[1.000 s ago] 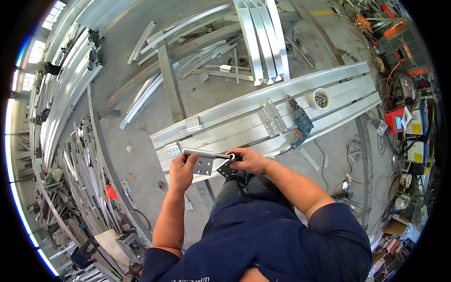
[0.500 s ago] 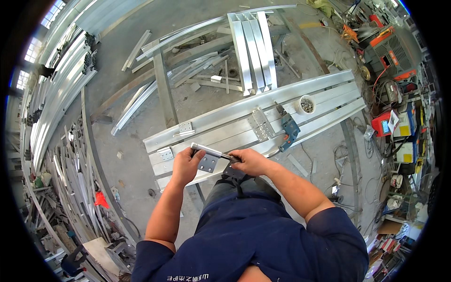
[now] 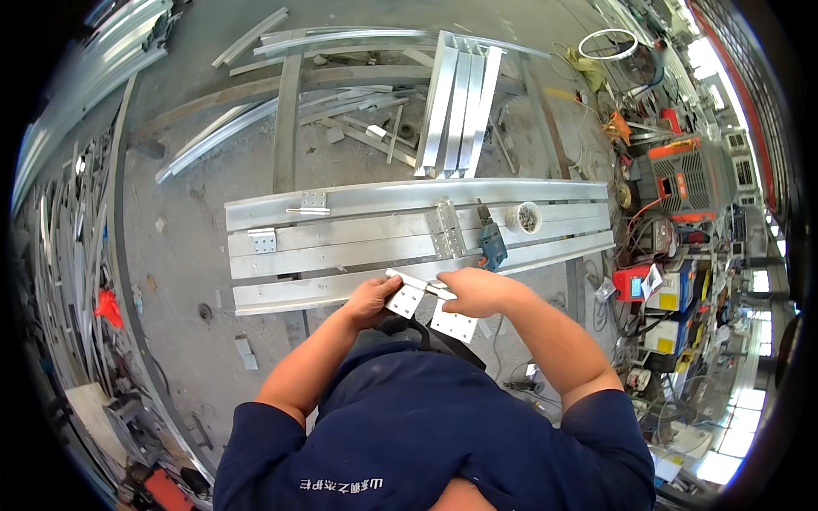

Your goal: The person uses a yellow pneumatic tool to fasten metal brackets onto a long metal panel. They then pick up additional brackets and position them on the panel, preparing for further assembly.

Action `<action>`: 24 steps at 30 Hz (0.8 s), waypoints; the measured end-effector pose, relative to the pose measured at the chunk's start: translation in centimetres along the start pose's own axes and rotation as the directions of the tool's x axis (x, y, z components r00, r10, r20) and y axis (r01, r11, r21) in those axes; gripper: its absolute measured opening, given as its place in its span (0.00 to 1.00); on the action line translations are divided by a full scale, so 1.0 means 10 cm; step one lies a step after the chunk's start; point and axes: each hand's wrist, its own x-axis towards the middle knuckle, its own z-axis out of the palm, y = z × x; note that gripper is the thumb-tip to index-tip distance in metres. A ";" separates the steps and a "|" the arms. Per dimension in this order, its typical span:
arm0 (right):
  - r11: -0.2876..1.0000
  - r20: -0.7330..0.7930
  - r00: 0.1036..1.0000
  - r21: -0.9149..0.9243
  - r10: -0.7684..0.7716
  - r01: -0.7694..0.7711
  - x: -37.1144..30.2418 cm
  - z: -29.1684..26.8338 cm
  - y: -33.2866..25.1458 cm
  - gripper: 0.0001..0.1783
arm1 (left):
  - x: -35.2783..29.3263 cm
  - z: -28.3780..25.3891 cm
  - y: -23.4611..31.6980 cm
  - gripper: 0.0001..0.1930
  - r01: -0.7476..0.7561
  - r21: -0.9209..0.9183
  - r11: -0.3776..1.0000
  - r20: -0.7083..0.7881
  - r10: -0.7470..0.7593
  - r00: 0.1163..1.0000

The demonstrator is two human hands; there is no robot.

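In front of my waist, a metal hinge (image 3: 406,301) with two drilled leaves is held between my hands. My left hand (image 3: 370,301) is closed on the left half, with the thumb by the barrel. My right hand (image 3: 479,291) grips the barrel of the right half, and that half's leaf (image 3: 453,324) hangs below the fingers. A short length of pin shows between the two halves. Beyond lie long silver metal rails (image 3: 341,234), side by side. On their left end rest a hinge half (image 3: 313,203) and another hinge piece (image 3: 264,241).
On the rails, right of centre, are several drilled plates (image 3: 445,230), a cordless drill (image 3: 490,244) and a white tub of small fasteners (image 3: 524,218). Upright metal channels (image 3: 460,111) lie farther back. An orange-and-grey machine (image 3: 686,179) and a red box (image 3: 630,284) stand at the right.
My view has turned, so the rails look more level. Both hands have moved right with the hinge, and its leaves now show brighter faces.
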 end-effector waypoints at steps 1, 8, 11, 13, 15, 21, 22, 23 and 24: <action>0.999 0.023 0.999 0.026 0.042 -0.042 -0.05 0.00 0.00 0.20 | -0.03 0.09 0.01 0.18 0.002 -0.018 1.000 0.008 -0.002 1.000; 0.992 -0.116 0.989 0.103 0.089 -0.077 -0.45 0.17 0.39 0.22 | 0.17 0.16 -0.09 0.17 -0.092 -0.105 0.990 -0.001 0.092 0.996; 0.963 -0.261 0.961 0.269 0.092 -0.019 -0.63 0.21 0.66 0.20 | 0.31 0.16 -0.06 0.17 -0.015 -0.158 0.987 0.125 0.035 0.992; 0.925 -0.261 0.943 0.367 0.206 -0.100 -0.74 0.13 0.80 0.22 | 0.34 0.35 0.02 0.17 0.044 -0.110 0.993 0.228 -0.018 0.973; 0.951 -0.308 0.933 0.293 0.189 -0.096 -0.82 0.14 1.03 0.25 | 0.49 0.56 0.02 0.17 0.043 0.003 0.999 0.269 -0.042 0.962; 0.951 -0.366 0.912 0.301 0.184 -0.071 -1.10 0.28 2.01 0.18 | 1.23 1.30 -0.23 0.16 -0.137 0.578 0.804 0.159 0.054 0.986; 0.934 -0.421 0.884 0.355 0.206 -0.049 -1.08 0.43 2.31 0.17 | 1.37 1.44 -0.30 0.15 -0.188 0.637 0.748 0.177 0.096 0.980; 0.914 -0.473 0.851 0.405 0.231 -0.023 -1.08 0.53 2.60 0.16 | 1.52 1.60 -0.36 0.14 -0.238 0.689 0.685 0.199 0.136 0.970; 0.867 -0.537 0.817 0.489 0.211 0.098 -1.10 0.61 2.83 0.16 | 1.58 1.81 -0.41 0.13 -0.208 0.684 0.699 0.144 0.151 0.978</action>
